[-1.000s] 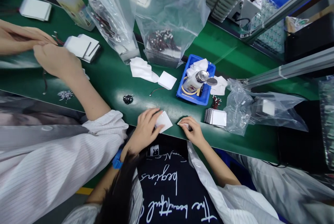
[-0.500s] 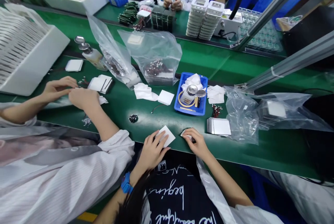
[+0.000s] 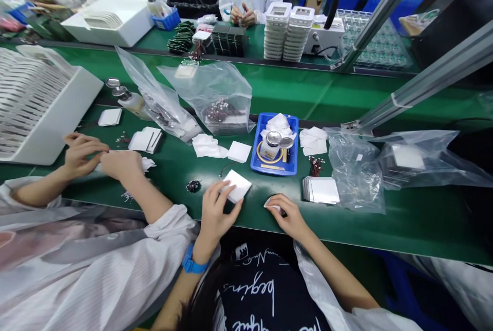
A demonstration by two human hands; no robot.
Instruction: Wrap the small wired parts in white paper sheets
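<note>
My left hand (image 3: 217,211), a blue watch at its wrist, grips a white square panel (image 3: 239,187) by its left side, fingers over the top and thumb at the near edge. Pinched in my right hand (image 3: 288,214) is a small piece of white wiping cloth (image 3: 272,206), just above the green bench and apart from the panel. Beyond my hands lies another white square panel (image 3: 239,151) with a thin dark wire. Left of my left hand is a small dark pile of parts (image 3: 193,186).
A blue tray (image 3: 274,169) holds a pump bottle (image 3: 270,145), cloths and a yellow ring. Stacked panels (image 3: 323,190), red wires (image 3: 316,165) and plastic bags (image 3: 356,171) lie right. A co-worker's hands (image 3: 102,159) work at left, near a white slotted rack (image 3: 65,110).
My left hand has moved the white panel forward, away from my body and nearer the blue tray. My right hand stays near the bench edge with the cloth. The camera view has shifted slightly.
</note>
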